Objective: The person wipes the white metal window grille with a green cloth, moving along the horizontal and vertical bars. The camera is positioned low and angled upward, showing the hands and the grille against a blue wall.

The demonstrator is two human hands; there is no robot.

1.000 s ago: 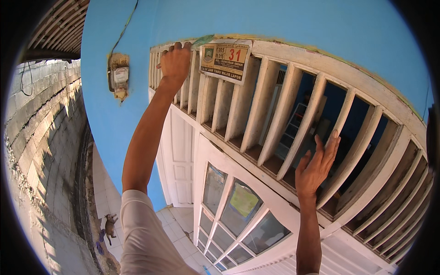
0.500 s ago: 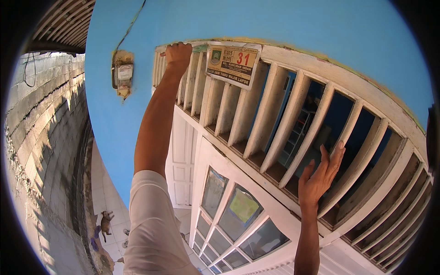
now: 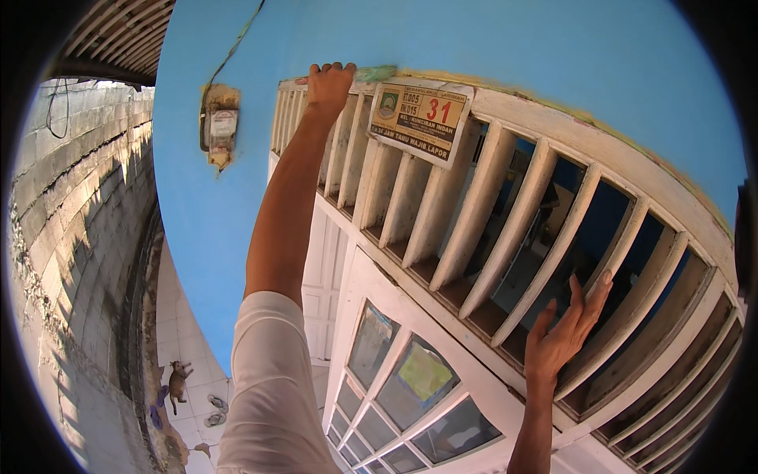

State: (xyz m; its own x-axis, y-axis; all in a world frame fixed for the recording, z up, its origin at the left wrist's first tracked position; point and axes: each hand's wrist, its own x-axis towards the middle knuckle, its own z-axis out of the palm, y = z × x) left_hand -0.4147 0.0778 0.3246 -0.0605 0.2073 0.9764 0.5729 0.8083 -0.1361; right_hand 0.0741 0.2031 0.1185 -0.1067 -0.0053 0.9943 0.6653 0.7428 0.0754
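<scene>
My left hand (image 3: 330,87) is closed in a fist at the top edge of the slatted vent frame (image 3: 679,229), left of a printed sign (image 3: 422,118). Beside its knuckles a greenish patch or strip (image 3: 375,73) shows along the frame's upper edge; whether the fist grips it I cannot make out. Lower on the right, my right hand (image 3: 564,336) is raised with its fingers stretched out, against or just in front of the off-white slats. It holds nothing that I can see.
A white door with glass panes (image 3: 410,379) stands below the vent. An electric meter (image 3: 221,130) with a cable hangs on the blue wall (image 3: 553,39). At left runs a block wall (image 3: 79,237). Down on the tiles are a cat (image 3: 178,383) and sandals (image 3: 215,411).
The whole view has shifted, so the vent, sign and both hands sit farther right. More of the greenish strip shows beside my left fist. My right hand keeps its spread shape.
</scene>
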